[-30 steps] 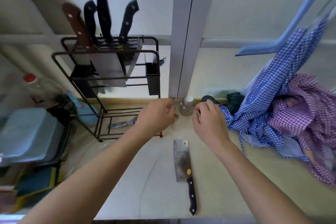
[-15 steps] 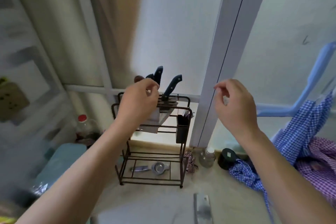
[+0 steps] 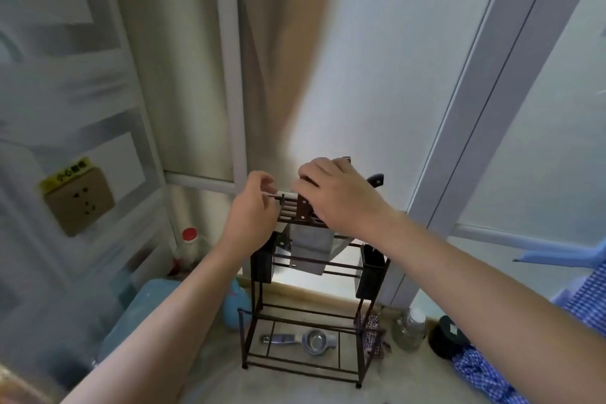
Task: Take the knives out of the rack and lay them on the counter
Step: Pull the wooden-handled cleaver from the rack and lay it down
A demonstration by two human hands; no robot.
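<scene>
Atop the dark wire knife rack (image 3: 305, 275), the right hand (image 3: 337, 197) curls fingers round a brown-handled cleaver (image 3: 306, 233); the left hand (image 3: 254, 210) hovers, fingers loosely parted, touching the top rail.

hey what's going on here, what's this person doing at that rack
A person is reaching both bare hands to the top of a dark wire knife rack standing on the counter. The right hand is closed over knife handles at the top. The left hand is at the rack's top rail, fingers loosely curled. Wide blades hang inside, and another black handle pokes out behind.
</scene>
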